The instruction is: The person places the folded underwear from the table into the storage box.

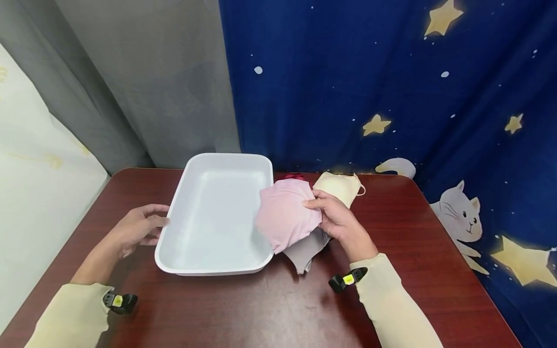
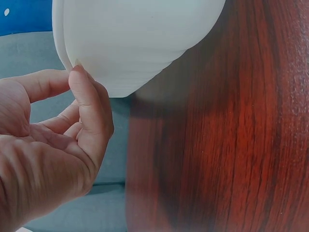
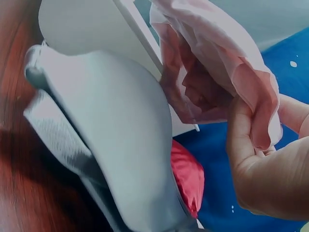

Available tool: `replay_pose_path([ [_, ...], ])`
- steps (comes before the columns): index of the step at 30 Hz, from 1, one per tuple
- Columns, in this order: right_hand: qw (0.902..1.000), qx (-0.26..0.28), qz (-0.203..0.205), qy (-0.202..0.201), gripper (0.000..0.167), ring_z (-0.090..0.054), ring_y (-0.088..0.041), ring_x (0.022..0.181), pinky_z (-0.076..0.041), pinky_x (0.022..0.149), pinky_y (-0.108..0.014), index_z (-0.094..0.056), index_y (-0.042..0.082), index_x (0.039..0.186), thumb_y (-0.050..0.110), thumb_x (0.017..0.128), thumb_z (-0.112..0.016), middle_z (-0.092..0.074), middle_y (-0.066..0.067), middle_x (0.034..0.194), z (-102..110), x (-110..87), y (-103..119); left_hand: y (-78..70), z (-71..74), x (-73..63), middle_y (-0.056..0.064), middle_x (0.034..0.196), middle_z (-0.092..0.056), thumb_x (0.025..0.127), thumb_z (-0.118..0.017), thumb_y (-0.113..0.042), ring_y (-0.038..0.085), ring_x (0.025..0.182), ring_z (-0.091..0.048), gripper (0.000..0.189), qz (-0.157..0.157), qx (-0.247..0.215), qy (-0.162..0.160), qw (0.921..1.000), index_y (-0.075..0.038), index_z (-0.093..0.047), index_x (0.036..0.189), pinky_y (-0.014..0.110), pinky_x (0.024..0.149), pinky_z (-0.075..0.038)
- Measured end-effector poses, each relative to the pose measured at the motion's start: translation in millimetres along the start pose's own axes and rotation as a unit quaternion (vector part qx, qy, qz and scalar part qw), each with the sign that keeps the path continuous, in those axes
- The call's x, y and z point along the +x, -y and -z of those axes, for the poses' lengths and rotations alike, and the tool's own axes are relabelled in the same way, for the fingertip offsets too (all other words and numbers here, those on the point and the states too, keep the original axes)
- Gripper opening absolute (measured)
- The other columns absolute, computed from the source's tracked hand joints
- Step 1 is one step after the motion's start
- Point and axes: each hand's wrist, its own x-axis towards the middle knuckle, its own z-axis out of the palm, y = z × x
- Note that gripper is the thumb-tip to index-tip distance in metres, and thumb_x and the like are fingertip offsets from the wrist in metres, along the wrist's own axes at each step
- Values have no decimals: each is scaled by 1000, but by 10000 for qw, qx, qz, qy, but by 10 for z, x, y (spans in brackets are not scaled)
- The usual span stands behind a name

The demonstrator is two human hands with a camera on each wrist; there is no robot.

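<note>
Your left hand (image 1: 138, 228): at the left rim of the tray (image 1: 213, 217), thumb and forefinger pinching the edge. The tray lies between your two hands, well apart from each other.
Pink cloth (image 1: 287, 212): to the right of your left hand, raised at the tray's right side and overlapping that rim in the head view; whether it touches the rim, you cannot tell.
Your right hand (image 1: 337, 215): clamped on the pink cloth's right edge, thumb on top.
Grey garment (image 1: 304, 249): on the table (image 1: 261, 309), partly under the pink cloth in your head view.
Red cloth (image 1: 296, 177): behind the pink cloth, a small part showing.
Cream garment (image 1: 337, 186): behind your right hand, a thin loop at its right.

Labels: one yellow label (image 1: 117, 300) on your left band (image 1: 124, 304), another on your right band (image 1: 337, 284); the marks are too small for you to read.

Materials: tray white, smooth, rectangular with rounded corners, its outer wall ridged. Pink cloth thin, creased, rounded, hollow on the underside. Grey garment smooth and curved. Red cloth shiny. Table reddish-brown, wood-grained. Behind, a plain grey curtain (image 1: 148, 58), then a blue curtain (image 1: 304, 87) printed with stars and a cat.
</note>
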Motion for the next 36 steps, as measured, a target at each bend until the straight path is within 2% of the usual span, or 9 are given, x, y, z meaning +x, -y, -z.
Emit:
replay_pose_path([
  [18,9998,-174,-88,-62,21,-66,-12,71,-53,61,-26,-58,14,99,-4,89,-56,-66,1,88,-260,153,-152,2,-20,-5,17,102,-67,97,-53,-17,22,76,-66,54,-81,134,-8,9999,5,-35,142,36,65,-56],
  [23,9992,-340,-76,-219,20,-65,-11,67,-53,59,-26,-59,14,96,-4,87,-59,-65,1,83,-374,177,-207,-8,-23,-2,18,102,-67,96,-53,-16,23,77,-66,54,-58,148,-1,9999,5,-34,142,36,65,-56],
  [36,9975,-625,-109,-299,20,-64,-12,65,-52,59,-25,-58,9,102,-2,85,-62,-64,0,83,-579,231,-235,-34,-54,39,18,102,-65,97,-50,-13,20,75,-62,51,-152,353,-73,9992,10,-35,140,35,64,-55],
])
